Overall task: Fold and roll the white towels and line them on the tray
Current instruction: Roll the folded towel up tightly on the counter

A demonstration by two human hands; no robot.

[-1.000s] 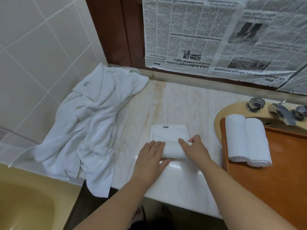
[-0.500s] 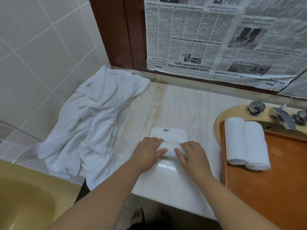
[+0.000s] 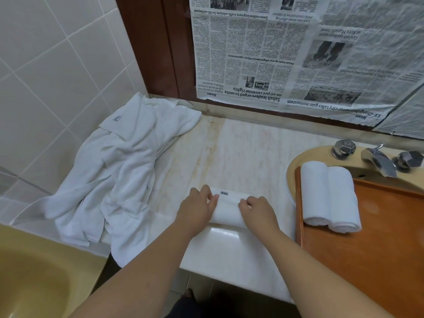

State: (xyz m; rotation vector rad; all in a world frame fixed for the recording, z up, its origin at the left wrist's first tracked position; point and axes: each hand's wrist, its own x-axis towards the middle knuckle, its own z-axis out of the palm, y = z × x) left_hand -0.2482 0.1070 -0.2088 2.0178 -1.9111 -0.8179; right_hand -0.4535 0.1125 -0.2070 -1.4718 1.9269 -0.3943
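Lying near the front edge of the marble bench (image 3: 241, 143), a nearly rolled white towel (image 3: 228, 213) is gripped at both ends; the left hand (image 3: 197, 208) is curled over its left end and the right hand (image 3: 258, 211) over its right end, fingers (image 3: 244, 203) clenched round the roll; a small label is seen on the short flat part beyond the roll; two finished rolls (image 3: 329, 196) are laid side by side, touching, on the wooden tray (image 3: 378, 237) across the basin; a heap of loose white towels (image 3: 124, 171) is spread at the bench's left end; newspaper (image 3: 298, 53) is hung on the wall behind.
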